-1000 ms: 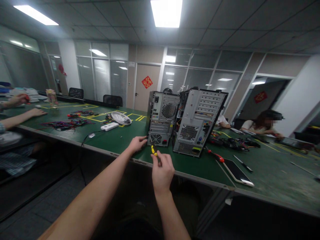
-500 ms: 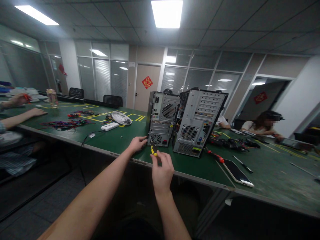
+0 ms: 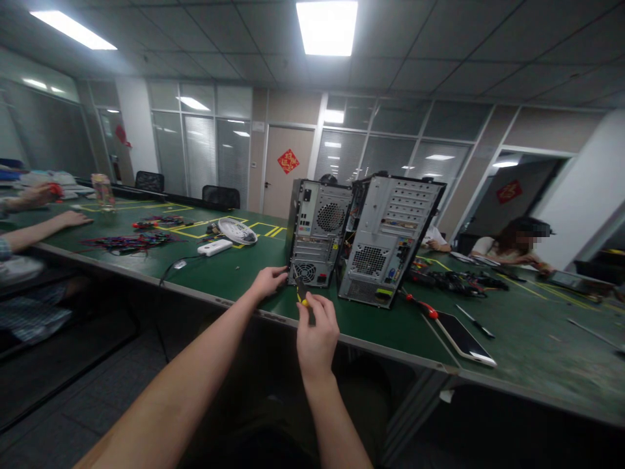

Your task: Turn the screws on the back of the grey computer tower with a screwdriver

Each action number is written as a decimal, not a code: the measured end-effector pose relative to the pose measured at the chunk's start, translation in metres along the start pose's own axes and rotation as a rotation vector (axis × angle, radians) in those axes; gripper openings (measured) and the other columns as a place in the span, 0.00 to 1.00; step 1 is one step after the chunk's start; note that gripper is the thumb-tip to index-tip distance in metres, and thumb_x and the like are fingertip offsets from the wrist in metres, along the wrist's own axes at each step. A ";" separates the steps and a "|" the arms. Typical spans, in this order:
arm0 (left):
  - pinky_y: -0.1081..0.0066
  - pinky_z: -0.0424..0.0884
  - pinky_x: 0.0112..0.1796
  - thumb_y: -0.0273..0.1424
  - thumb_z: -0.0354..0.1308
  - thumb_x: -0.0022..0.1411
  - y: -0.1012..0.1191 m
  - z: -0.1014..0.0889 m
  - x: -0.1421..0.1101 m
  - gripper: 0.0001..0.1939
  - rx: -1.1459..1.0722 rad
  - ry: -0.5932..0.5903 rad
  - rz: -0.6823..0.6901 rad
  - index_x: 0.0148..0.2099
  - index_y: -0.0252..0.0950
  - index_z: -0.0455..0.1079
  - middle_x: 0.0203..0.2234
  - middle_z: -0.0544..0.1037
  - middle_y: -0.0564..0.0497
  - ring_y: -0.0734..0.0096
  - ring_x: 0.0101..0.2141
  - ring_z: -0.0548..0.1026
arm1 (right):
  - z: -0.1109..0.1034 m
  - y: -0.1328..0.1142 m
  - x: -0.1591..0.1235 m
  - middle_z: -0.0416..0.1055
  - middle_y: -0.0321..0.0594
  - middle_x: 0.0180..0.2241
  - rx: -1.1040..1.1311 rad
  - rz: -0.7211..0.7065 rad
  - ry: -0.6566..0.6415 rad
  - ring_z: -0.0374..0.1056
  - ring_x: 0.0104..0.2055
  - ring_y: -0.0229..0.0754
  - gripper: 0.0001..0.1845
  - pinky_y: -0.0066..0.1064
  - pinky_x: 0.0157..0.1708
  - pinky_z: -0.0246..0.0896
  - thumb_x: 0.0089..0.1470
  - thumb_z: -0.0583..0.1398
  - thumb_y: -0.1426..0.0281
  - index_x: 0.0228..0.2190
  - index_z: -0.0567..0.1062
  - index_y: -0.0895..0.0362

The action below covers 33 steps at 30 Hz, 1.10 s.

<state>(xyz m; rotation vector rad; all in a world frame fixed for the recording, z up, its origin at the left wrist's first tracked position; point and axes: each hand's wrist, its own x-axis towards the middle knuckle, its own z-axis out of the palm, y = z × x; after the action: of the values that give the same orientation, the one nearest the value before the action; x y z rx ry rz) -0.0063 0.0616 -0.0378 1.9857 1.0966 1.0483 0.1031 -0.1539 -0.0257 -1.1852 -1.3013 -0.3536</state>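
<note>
A small black-and-yellow screwdriver [image 3: 302, 296] is pinched by its handle end in my right hand [image 3: 318, 329]. Its front end points at the lower back of the left computer tower [image 3: 319, 251], by the fan grille; I cannot make out the tip. My left hand [image 3: 268, 283] rests low at that tower's left edge, fingers stretched toward the case and seeming to touch it. Close on the right stands a second computer tower [image 3: 385, 241], its back facing me. Both towers stand upright on the green table [image 3: 263, 299].
Right of the towers lie a red-handled tool [image 3: 426, 308], a phone [image 3: 463, 337] and a pen [image 3: 474, 322]. Leftward are a white power strip [image 3: 215, 247], a white tray [image 3: 237, 230] and bundled wires [image 3: 129, 242]. A co-worker's arms [image 3: 46, 229] rest at far left; another person [image 3: 517, 244] sits right.
The screwdriver handle has turned in my right fingers, showing more black and less yellow. Both my hands stay in almost the same place.
</note>
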 end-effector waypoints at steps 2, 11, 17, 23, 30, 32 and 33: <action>0.70 0.71 0.34 0.37 0.58 0.65 0.001 0.000 -0.001 0.27 0.005 -0.003 -0.006 0.63 0.30 0.74 0.33 0.85 0.46 0.66 0.29 0.77 | 0.001 0.000 -0.001 0.75 0.47 0.42 0.004 0.030 0.001 0.74 0.43 0.44 0.09 0.35 0.45 0.72 0.65 0.61 0.69 0.43 0.80 0.59; 0.71 0.70 0.34 0.36 0.59 0.65 0.007 -0.002 -0.003 0.27 0.007 -0.003 -0.024 0.63 0.31 0.74 0.32 0.85 0.47 0.68 0.28 0.76 | 0.004 0.004 -0.002 0.76 0.49 0.45 0.059 0.082 -0.018 0.75 0.44 0.46 0.11 0.36 0.43 0.73 0.67 0.58 0.67 0.45 0.77 0.58; 0.71 0.71 0.34 0.37 0.60 0.64 0.007 -0.002 -0.004 0.28 -0.023 -0.007 -0.018 0.63 0.30 0.74 0.31 0.84 0.47 0.68 0.27 0.76 | 0.004 0.004 -0.003 0.75 0.49 0.44 0.058 0.056 -0.002 0.74 0.45 0.45 0.09 0.36 0.44 0.73 0.67 0.59 0.68 0.44 0.77 0.58; 0.71 0.70 0.35 0.37 0.59 0.65 0.005 -0.002 -0.003 0.27 0.011 -0.013 -0.009 0.63 0.31 0.74 0.31 0.84 0.47 0.68 0.28 0.76 | 0.004 0.004 -0.003 0.75 0.49 0.44 0.066 0.043 0.008 0.74 0.46 0.45 0.09 0.36 0.46 0.73 0.67 0.58 0.68 0.44 0.77 0.58; 0.71 0.70 0.34 0.37 0.58 0.66 0.003 -0.001 -0.002 0.27 0.019 -0.011 -0.009 0.63 0.30 0.73 0.32 0.85 0.46 0.67 0.28 0.77 | 0.005 0.005 -0.004 0.75 0.49 0.45 0.063 0.051 0.004 0.74 0.46 0.45 0.10 0.36 0.46 0.73 0.68 0.58 0.67 0.45 0.77 0.58; 0.71 0.70 0.34 0.37 0.58 0.66 0.003 -0.001 -0.002 0.27 0.014 -0.009 -0.009 0.63 0.30 0.73 0.32 0.85 0.46 0.67 0.28 0.77 | 0.005 0.005 -0.004 0.75 0.49 0.45 0.062 0.051 0.000 0.74 0.45 0.45 0.10 0.36 0.45 0.73 0.68 0.58 0.67 0.45 0.77 0.58; 0.71 0.70 0.34 0.37 0.58 0.66 0.003 -0.001 -0.002 0.27 0.010 -0.009 -0.010 0.64 0.30 0.73 0.32 0.85 0.46 0.67 0.28 0.77 | 0.005 0.005 -0.004 0.75 0.49 0.45 0.064 0.050 0.000 0.74 0.45 0.45 0.10 0.36 0.45 0.73 0.68 0.58 0.67 0.45 0.77 0.58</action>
<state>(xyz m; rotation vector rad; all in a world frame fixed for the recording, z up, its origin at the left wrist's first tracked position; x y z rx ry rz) -0.0068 0.0580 -0.0354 1.9886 1.1078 1.0297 0.1036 -0.1495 -0.0324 -1.1616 -1.2718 -0.2738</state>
